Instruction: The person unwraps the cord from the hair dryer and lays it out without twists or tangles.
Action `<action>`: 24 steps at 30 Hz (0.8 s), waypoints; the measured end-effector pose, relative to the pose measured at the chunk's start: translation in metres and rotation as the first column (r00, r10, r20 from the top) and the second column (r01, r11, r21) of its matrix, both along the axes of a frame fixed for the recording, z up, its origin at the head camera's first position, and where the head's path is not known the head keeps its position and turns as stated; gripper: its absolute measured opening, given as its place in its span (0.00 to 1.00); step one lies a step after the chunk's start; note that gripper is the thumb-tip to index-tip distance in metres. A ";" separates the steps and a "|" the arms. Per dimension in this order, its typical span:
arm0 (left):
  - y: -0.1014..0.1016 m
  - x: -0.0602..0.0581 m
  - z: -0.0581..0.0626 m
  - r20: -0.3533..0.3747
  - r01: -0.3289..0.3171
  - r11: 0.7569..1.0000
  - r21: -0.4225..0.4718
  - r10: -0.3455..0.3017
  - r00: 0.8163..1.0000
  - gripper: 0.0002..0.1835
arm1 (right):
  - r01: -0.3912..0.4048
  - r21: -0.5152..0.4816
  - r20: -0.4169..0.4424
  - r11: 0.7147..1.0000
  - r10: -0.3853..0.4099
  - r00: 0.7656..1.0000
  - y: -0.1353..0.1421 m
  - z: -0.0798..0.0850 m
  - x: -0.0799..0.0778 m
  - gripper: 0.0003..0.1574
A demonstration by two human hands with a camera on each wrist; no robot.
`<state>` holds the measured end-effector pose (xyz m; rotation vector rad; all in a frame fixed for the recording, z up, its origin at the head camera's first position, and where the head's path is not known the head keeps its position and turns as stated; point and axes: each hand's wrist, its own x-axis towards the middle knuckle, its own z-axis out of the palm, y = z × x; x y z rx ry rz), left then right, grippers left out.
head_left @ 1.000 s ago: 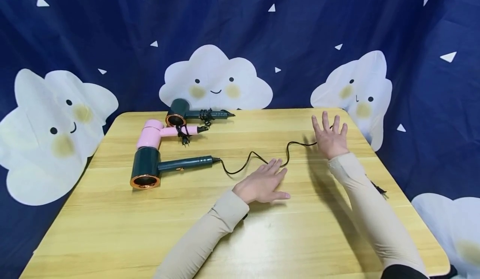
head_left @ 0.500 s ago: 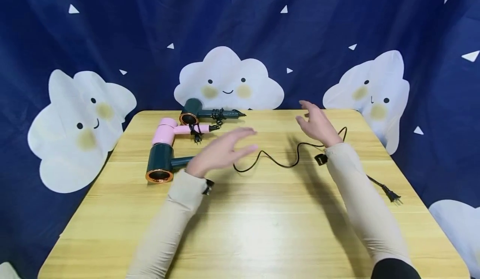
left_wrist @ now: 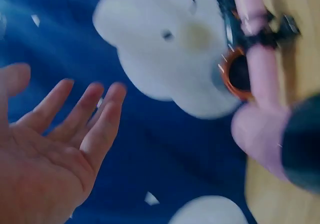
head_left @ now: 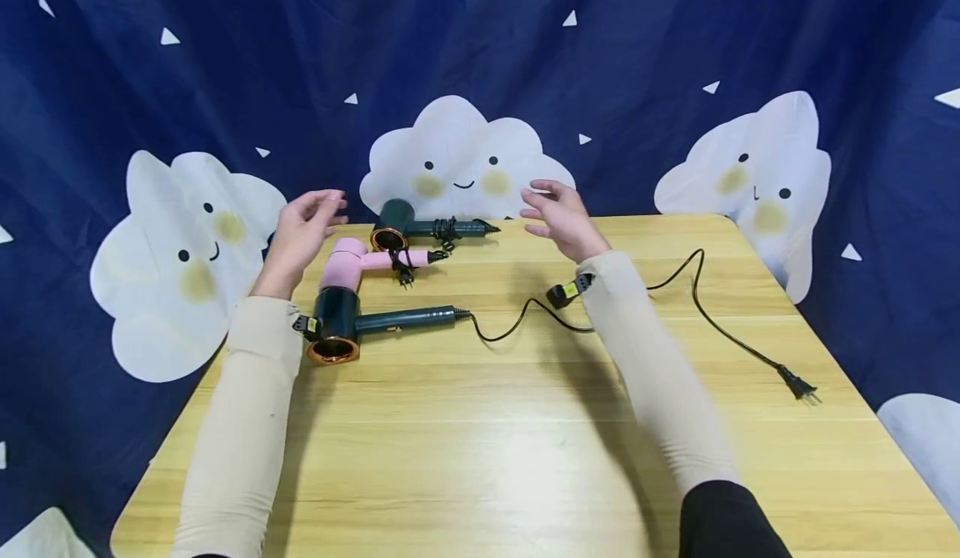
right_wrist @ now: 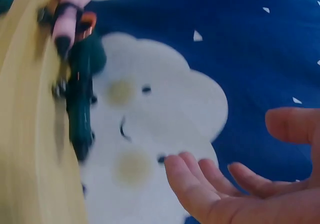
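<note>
My left hand (head_left: pixel 300 237) is raised above the table's back left, fingers loosely bent, holding nothing. Beside it lie a pink hair dryer (head_left: pixel 343 268) and, nearer me, a dark green hair dryer (head_left: pixel 337 312) whose black cord (head_left: pixel 517 324) trails unwound to the right. Farther back is another dark green hair dryer (head_left: pixel 393 214), its cord wrapped round the handle like the pink one's. My right hand (head_left: pixel 562 218) hovers to the right of that rear dryer's tip, empty, with relaxed fingers. Both palms show bare in the left wrist and right wrist views.
The loose cord ends in a two-pin plug (head_left: pixel 797 384) near the right side of the wooden table (head_left: pixel 480 458). A dark blue curtain (head_left: pixel 637 57) with cloud prints hangs behind the table. My right forearm crosses over part of the cord.
My left hand has lifted off the cord and swung left past the dryers. My right hand has moved left from the back right of the table. The view has shifted slightly.
</note>
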<state>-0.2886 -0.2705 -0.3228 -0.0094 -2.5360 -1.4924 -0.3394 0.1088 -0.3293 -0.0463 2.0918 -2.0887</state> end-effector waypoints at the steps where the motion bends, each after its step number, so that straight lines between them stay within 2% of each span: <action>1: -0.008 -0.003 -0.004 0.011 -0.035 0.999 0.026 0.035 0.999 0.34 | 0.001 -0.032 0.016 0.999 0.000 1.000 -0.008 0.000 -0.002 0.35; 5: -0.036 -0.013 -0.024 0.109 -0.136 0.986 0.100 0.125 0.986 0.36 | 0.002 -0.123 0.080 0.992 0.008 0.997 -0.034 -0.007 -0.008 0.36; 7: -0.045 -0.015 -0.036 0.185 -0.185 0.970 0.157 0.155 0.970 0.37 | 0.001 -0.162 0.125 0.987 0.019 0.992 -0.044 -0.014 -0.012 0.37; 10: -0.055 -0.018 -0.054 0.297 -0.259 0.925 0.277 0.174 0.939 0.38 | -0.001 -0.208 0.193 0.978 0.042 0.980 -0.056 -0.028 -0.018 0.40; 13: -0.062 -0.022 -0.069 0.393 -0.318 0.884 0.343 0.172 0.903 0.39 | -0.005 -0.241 0.252 0.971 0.067 0.965 -0.066 -0.041 -0.020 0.41; 15: -0.066 -0.023 -0.078 0.457 -0.324 0.878 0.352 0.141 0.878 0.41 | -0.011 -0.251 0.281 0.968 0.084 0.956 -0.073 -0.050 -0.021 0.41; 19: -0.071 -0.022 -0.091 0.555 -0.271 0.910 0.312 0.057 0.830 0.46 | -0.039 -0.255 0.325 0.966 0.124 0.937 -0.087 -0.068 -0.020 0.38; 21: -0.073 -0.021 -0.096 0.575 -0.233 0.919 0.319 0.008 0.818 0.46 | -0.043 -0.260 0.347 0.965 0.135 0.928 -0.093 -0.076 -0.020 0.36; 24: -0.074 -0.019 -0.103 0.586 -0.196 0.913 0.359 -0.056 0.809 0.45 | -0.039 -0.276 0.373 0.960 0.145 0.917 -0.102 -0.087 -0.021 0.38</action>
